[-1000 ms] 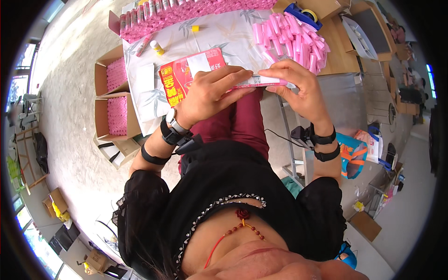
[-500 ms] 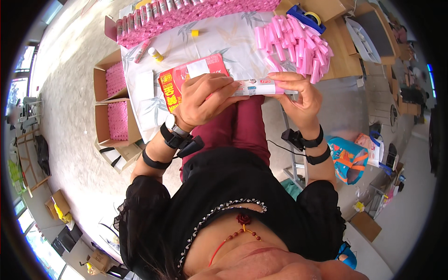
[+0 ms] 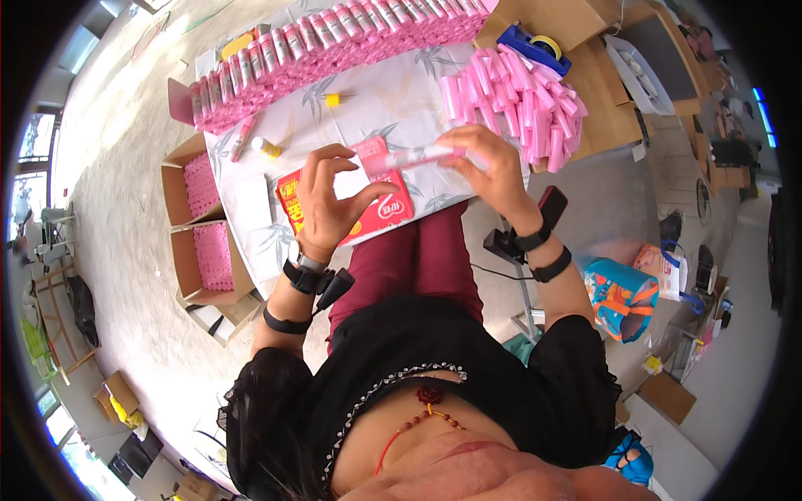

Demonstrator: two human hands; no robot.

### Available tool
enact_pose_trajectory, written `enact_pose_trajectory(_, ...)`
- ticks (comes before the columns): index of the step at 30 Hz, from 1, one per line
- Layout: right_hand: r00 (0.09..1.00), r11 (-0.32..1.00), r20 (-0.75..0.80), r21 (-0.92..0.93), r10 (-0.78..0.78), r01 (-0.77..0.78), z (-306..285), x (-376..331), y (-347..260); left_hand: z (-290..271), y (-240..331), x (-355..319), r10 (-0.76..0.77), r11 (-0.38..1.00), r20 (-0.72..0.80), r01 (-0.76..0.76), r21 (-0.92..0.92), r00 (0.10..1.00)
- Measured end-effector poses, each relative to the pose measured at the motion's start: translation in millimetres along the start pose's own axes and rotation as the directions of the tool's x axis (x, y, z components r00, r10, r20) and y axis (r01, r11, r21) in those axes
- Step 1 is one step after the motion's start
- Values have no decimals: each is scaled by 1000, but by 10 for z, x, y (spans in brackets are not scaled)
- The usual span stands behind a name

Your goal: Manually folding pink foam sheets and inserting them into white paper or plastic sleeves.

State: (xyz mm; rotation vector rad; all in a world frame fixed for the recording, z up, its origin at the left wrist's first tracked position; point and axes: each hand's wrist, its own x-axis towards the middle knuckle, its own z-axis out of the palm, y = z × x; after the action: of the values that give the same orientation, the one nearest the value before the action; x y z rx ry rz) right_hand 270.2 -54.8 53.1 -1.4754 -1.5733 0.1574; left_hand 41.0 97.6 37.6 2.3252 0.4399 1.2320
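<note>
My right hand [image 3: 493,169] pinches one end of a pink-and-white tube [image 3: 418,157], which motion blurs, and holds it roughly level above the table. My left hand [image 3: 328,200] is held up to the left of the tube, empty, with thumb and fingers apart. Below both hands a red and yellow flat package [image 3: 388,209] lies at the table's near edge, partly covered by my left hand. Farther left, a small white bottle [image 3: 266,148] with yellow on it lies beside a single pink tube [image 3: 241,139]. A yellow cap [image 3: 333,100] stands farther back.
A long stack of labelled pink tubes [image 3: 334,33] lines the table's far side. Loose pink tubes [image 3: 530,104] form a pile at the right, near a blue tape dispenser [image 3: 535,50]. White sheets [image 3: 257,202] lie at the left edge. Cardboard boxes [image 3: 194,259] of pink pieces stand beside the table.
My left hand has let go of the tube and opened, moving off to the left. My right hand has shifted left with the tube. The view has also shifted, showing more of the far stack.
</note>
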Motion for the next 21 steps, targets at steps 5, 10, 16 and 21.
enact_pose_trajectory(5, 859, 880, -303, 377, 413, -290, 53, 358, 1073, 212, -141, -219, -266, 958, 148, 278, -64, 953)
enact_pose_trajectory(10, 533, 579, -370, 758, 761, -301, -96, 944, 2287, 415, -242, -464, -328, 927, 313, 367, -72, 891)
enact_pose_trajectory(16, 282, 411, -327, 849, 902, -332, 55, 1783, 3182, 353, -332, -627, -460, 869, 372, 494, 6, 806)
enact_pose_trajectory(21, 286, 690, -628, 648, 724, -324, -745, 1746, 4263, 696, -375, -568, -426, 849, 448, 519, -102, 786)
